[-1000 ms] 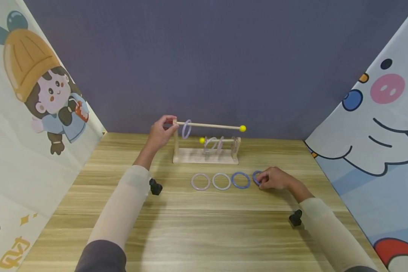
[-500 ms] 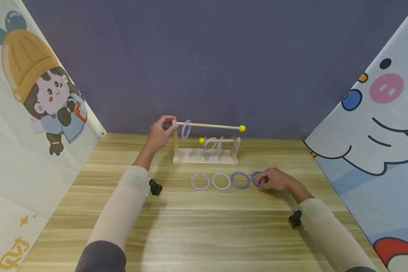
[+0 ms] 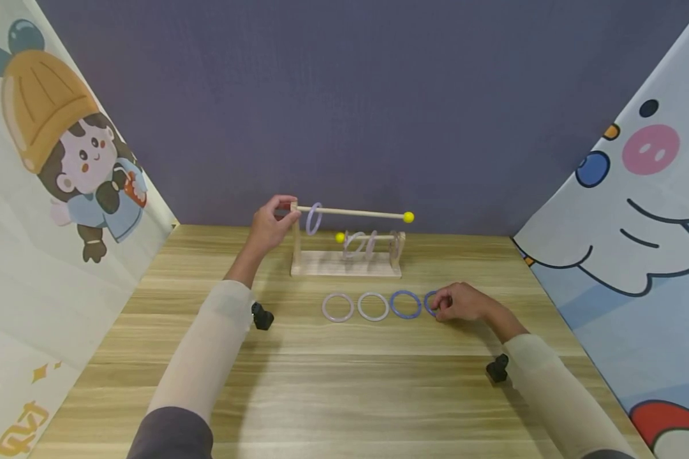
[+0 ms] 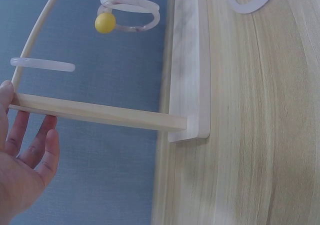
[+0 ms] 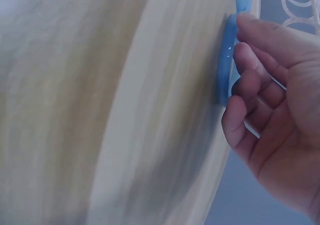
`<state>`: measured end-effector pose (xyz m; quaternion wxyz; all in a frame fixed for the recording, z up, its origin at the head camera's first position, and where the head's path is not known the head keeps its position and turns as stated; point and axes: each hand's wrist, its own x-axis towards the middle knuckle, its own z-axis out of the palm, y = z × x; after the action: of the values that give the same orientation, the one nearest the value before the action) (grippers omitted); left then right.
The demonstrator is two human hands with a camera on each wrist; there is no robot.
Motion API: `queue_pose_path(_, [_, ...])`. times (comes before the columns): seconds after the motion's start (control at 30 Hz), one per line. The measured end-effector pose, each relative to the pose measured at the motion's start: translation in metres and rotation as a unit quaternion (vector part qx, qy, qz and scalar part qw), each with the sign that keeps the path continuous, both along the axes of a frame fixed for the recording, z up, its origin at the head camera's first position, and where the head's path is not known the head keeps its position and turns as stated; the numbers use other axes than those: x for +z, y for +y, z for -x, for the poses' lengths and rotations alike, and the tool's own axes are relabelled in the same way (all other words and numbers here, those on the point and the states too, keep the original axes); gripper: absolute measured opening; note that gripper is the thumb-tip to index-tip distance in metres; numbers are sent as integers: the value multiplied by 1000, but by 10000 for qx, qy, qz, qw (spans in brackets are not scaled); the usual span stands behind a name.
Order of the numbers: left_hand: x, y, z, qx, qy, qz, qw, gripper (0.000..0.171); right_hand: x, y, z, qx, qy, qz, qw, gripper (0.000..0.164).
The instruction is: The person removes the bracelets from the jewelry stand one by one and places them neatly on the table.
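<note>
A wooden rack [image 3: 344, 264] stands at the back of the table, with two rods ending in yellow balls [image 3: 409, 217]. A lilac ring [image 3: 314, 218] hangs on the upper rod; several pale rings [image 3: 367, 243] hang on the lower one. My left hand [image 3: 284, 213] pinches the top of the rack's left post [image 4: 100, 115], thumb on one side and fingers [image 4: 47, 140] on the other. In front of the rack a row of rings lies flat: lilac [image 3: 338, 306], white [image 3: 374, 306], blue [image 3: 406, 304]. My right hand [image 3: 441, 306] curls its fingertips [image 5: 240, 52] on the edge of a second blue ring [image 5: 226, 60], which lies against the table.
The wooden table [image 3: 344, 382] is walled by a purple backdrop and cartoon-printed panels on the left and right. Black wrist-camera mounts [image 3: 262, 315] [image 3: 497, 368] sit by both forearms. The rack's base [image 4: 190, 60] runs close to the back wall.
</note>
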<state>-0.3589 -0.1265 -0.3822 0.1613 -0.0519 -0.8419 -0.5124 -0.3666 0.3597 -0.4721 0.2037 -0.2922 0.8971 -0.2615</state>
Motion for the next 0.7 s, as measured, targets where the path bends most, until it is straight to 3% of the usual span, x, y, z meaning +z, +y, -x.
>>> queue_pose_path(0.17, [0,0,0,-8,21,-50,10000,42,5,-6,2,-76,91,70,9999,11])
queue_pose_path(0.33, [0,0,1,14,12,-25,10000,42,14,-14,5,-104,588,150,9981,8])
queue_pose_path(0.47, [0,1,1,10,6,-47,10000,42,20,-22,9,2,1019,241,9945,12])
queue_pose_path(0.7, [0,1,1,32,4,24,10000,43,27,-39,12,-92,1363,536,9892,22])
